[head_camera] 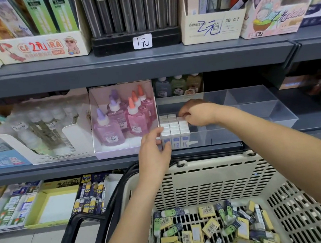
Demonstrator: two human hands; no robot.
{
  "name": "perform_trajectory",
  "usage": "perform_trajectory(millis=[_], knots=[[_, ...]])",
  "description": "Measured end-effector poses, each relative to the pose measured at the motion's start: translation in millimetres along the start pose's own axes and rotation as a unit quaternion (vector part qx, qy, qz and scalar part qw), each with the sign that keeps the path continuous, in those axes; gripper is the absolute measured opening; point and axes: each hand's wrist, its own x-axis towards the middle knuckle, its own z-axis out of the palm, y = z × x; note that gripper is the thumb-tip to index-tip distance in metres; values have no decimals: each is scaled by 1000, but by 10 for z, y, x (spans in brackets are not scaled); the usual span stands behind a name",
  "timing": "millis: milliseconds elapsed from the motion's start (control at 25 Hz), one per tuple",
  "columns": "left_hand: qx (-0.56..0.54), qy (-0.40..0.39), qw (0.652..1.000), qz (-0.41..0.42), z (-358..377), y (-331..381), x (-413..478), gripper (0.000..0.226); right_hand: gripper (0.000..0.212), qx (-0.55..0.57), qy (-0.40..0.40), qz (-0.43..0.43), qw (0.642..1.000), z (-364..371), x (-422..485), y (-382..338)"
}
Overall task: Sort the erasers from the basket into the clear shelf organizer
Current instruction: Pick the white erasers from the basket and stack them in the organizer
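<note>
- Sitting under your arms, the basket (215,177) holds loose erasers (209,227) in yellow, green and blue wrappers.
- On the shelf above, the clear organizer (257,112) has white erasers (174,127) packed upright in its front left compartment.
- Your left hand (155,150) rests straight fingers against that corner.
- Your right hand (198,115) pinches one white eraser (180,118) at the block's back row.

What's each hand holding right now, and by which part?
The right hand pinches the top end of a white eraser in the clear organizer. The left hand holds nothing; it rests against the organizer's front left corner.
</note>
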Motion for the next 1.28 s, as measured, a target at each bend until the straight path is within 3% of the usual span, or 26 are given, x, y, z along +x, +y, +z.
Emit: perform_trajectory(millis=[160, 240, 400, 560, 840, 880, 960, 1040, 1080, 1160, 1280], knots=[[-4, 0, 1000, 9, -1, 1, -11, 38, 29, 49, 26, 14, 998, -6, -37, 17], [-4, 2, 1000, 10, -5, -11, -17, 39, 26, 140, 36, 42, 989, -13, -54, 25], [-5, 2, 1000, 11, -6, -16, -17, 39, 27, 350, -6, 112, 930, -40, -51, 3], [-8, 2, 1000, 15, -3, -22, -16, 39, 29, 340, -38, 125, 931, 0, -51, -73], [-68, 59, 996, 23, -28, 69, -163, 27, 28, 405, 23, 119, 906, -29, -363, 77], [-83, 75, 993, 33, -24, 102, -231, 25, 26, 437, 45, 99, 893, -12, -502, 133], [-106, 79, 990, 58, 16, 153, -390, 26, 20, 551, 85, 58, 828, 66, -856, 296], [-103, 19, 992, 64, 110, 166, -584, 28, 18, 635, 82, 55, 766, 283, -1218, 490], [-87, -36, 994, 52, 189, 150, -694, 25, 19, 642, 52, 73, 762, 472, -1382, 589], [-20, -154, 988, 19, 357, 75, -874, 16, 19, 565, -45, 137, 812, 938, -1654, 718], [34, -276, 958, -64, 598, -100, -1081, 13, 20, 314, -177, 179, 916, 1575, -1866, 875]])
